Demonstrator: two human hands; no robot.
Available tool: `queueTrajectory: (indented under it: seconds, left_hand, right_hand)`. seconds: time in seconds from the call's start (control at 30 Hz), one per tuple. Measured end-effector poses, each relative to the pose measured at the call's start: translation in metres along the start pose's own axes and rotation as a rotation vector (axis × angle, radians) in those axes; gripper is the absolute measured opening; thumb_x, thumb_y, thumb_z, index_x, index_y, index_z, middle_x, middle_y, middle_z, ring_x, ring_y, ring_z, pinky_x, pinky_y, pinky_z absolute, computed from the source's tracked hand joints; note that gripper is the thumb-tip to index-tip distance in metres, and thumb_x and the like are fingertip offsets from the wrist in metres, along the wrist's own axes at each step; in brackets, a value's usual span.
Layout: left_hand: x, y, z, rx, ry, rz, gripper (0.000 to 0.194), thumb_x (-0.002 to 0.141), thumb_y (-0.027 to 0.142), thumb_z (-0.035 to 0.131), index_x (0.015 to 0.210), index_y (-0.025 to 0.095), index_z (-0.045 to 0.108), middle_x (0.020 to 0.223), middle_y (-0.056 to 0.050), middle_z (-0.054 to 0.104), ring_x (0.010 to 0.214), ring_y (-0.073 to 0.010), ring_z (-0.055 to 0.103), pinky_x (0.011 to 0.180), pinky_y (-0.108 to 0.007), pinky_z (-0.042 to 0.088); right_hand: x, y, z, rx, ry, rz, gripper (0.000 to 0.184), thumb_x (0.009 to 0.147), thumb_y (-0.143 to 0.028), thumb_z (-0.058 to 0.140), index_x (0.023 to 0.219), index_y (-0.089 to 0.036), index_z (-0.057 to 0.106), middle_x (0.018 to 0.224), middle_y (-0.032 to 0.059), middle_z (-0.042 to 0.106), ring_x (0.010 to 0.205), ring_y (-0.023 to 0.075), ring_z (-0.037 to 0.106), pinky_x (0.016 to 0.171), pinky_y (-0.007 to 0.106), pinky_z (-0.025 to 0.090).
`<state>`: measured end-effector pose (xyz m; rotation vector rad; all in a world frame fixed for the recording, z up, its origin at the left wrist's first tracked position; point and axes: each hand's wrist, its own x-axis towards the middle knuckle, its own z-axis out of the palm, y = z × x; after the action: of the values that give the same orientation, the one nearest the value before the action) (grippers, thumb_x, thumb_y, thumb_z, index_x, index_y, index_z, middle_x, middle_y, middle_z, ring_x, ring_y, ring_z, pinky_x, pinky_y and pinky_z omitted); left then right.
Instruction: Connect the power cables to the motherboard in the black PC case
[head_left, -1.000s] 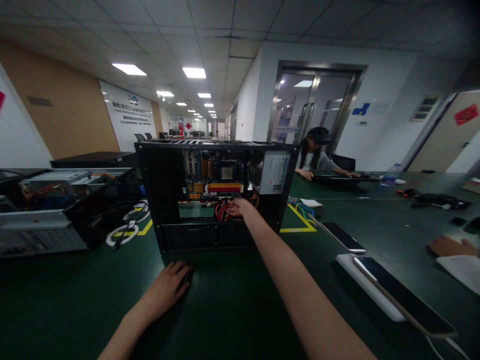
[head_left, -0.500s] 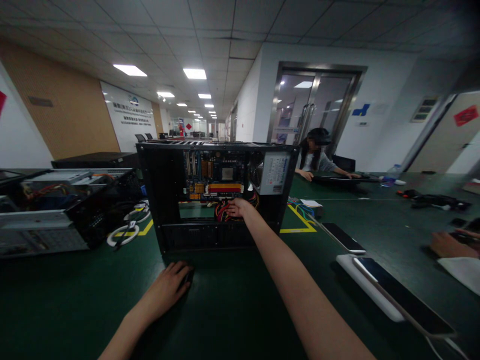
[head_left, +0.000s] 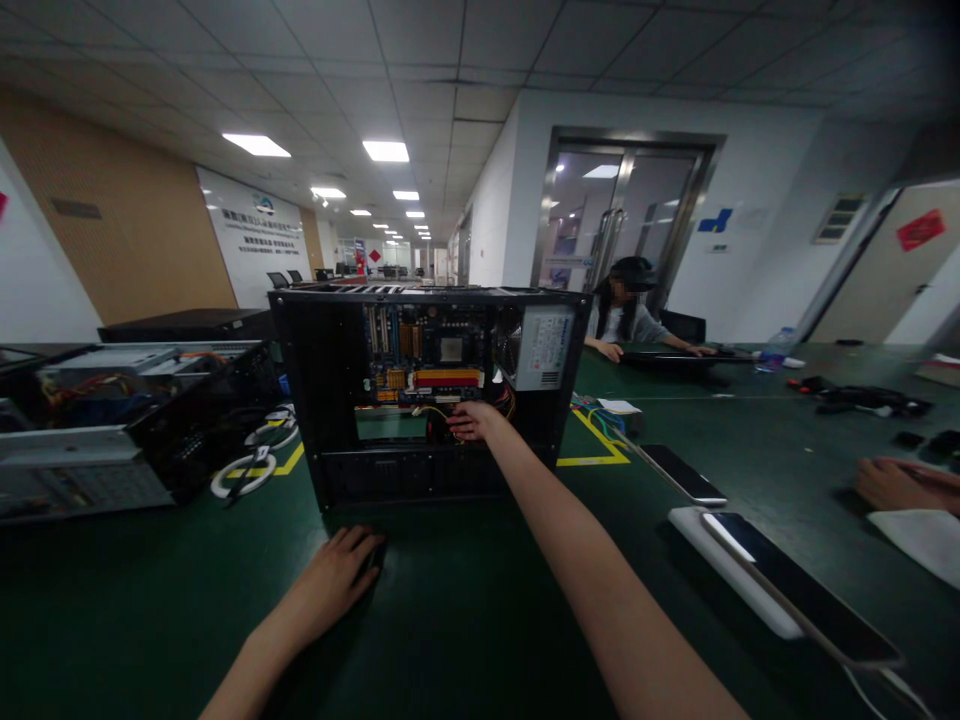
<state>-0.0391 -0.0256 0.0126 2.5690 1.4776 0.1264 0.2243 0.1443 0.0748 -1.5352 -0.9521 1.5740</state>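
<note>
An open black computer case point(head_left: 300, 400) stands upright in front of me, its bare side towards me. Inside show a motherboard point(head_left: 450, 349) with red and yellow slots, and a silver power supply point(head_left: 545, 348) at the upper right. My right hand point(head_left: 471, 421) reaches into the lower opening, fingers closed on a bundle of power cables point(head_left: 437, 428), mostly hidden behind it. One thin yellow wire with a pale plug sticks out to the left. Near the case's front left corner, my left hand point(head_left: 346, 562) lies curled on the table, round a small dark thing I cannot make out.
Another opened computer case point(head_left: 135, 430) lies at the left, with a coiled white cable point(head_left: 244, 474) beside it. Phones point(head_left: 802, 585) and a white slab point(head_left: 731, 570) lie at the right. A person point(head_left: 626, 310) sits across the table; another person's hand point(head_left: 904, 487) is at the right edge.
My right hand has stayed at the cables, which have shifted; less of the red and yellow bundle shows, and a yellow wire now sticks out leftward. My left hand has stayed put.
</note>
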Motion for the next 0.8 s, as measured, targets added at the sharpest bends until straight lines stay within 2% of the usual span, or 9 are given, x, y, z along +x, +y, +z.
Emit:
queueTrajectory:
  seconds: [0.17,0.27,0.4,0.53,0.67,0.8]
  left_hand:
    - [-0.002,0.001,-0.002,-0.024,0.010,-0.008,0.039,0.081,0.037,0.037,0.117,0.025,0.046,0.120,-0.005,0.046,0.110,-0.0257,0.043,0.092,-0.042,0.034]
    - [-0.003,0.003,-0.004,-0.019,-0.005,-0.019,0.040,0.081,0.038,0.036,0.118,0.024,0.046,0.120,-0.006,0.046,0.111,-0.0269,0.042,0.091,-0.043,0.035]
    - [-0.002,0.004,-0.005,0.006,-0.031,-0.033,0.041,0.082,0.038,0.035,0.119,0.023,0.045,0.121,-0.006,0.045,0.112,-0.0267,0.041,0.093,-0.042,0.033]
    - [-0.001,0.004,-0.005,0.017,-0.030,-0.007,0.040,0.082,0.036,0.035,0.118,0.023,0.045,0.120,-0.006,0.046,0.109,-0.0241,0.044,0.093,-0.040,0.033]
    - [-0.002,0.005,-0.005,0.007,-0.016,-0.020,0.040,0.082,0.036,0.035,0.118,0.024,0.045,0.120,-0.006,0.046,0.110,-0.0246,0.043,0.093,-0.041,0.033]
    - [-0.002,0.006,-0.007,-0.014,-0.021,-0.014,0.040,0.081,0.036,0.036,0.117,0.023,0.046,0.119,-0.006,0.046,0.108,-0.0236,0.044,0.092,-0.040,0.033]
  right_hand:
    - [-0.002,-0.001,-0.002,0.003,0.070,-0.023,0.001,0.077,-0.017,0.043,0.077,-0.018,0.043,0.065,0.0003,0.057,0.049,0.0084,0.053,0.049,0.021,0.043]
    - [0.000,0.000,0.001,-0.074,0.092,-0.069,0.003,0.076,-0.019,0.047,0.076,-0.017,0.045,0.062,0.0000,0.056,0.048,0.0086,0.052,0.049,0.021,0.043]
    - [0.004,0.004,0.008,-0.359,0.149,-0.184,0.005,0.074,-0.020,0.051,0.073,-0.016,0.049,0.051,-0.0008,0.050,0.042,0.0087,0.049,0.045,0.020,0.040]
    - [0.003,0.008,0.016,-0.723,0.093,-0.304,0.005,0.071,-0.015,0.051,0.066,-0.014,0.052,0.047,0.0002,0.049,0.042,0.0099,0.049,0.044,0.021,0.040]
    - [0.002,0.009,0.022,-1.039,0.019,-0.427,0.007,0.067,-0.011,0.053,0.060,-0.013,0.054,0.056,0.0042,0.057,0.056,0.0152,0.057,0.049,0.022,0.042]
    - [0.009,0.009,0.026,-1.169,0.010,-0.491,0.004,0.063,-0.012,0.057,0.061,-0.015,0.058,0.064,0.0051,0.061,0.072,0.0211,0.060,0.058,0.024,0.045]
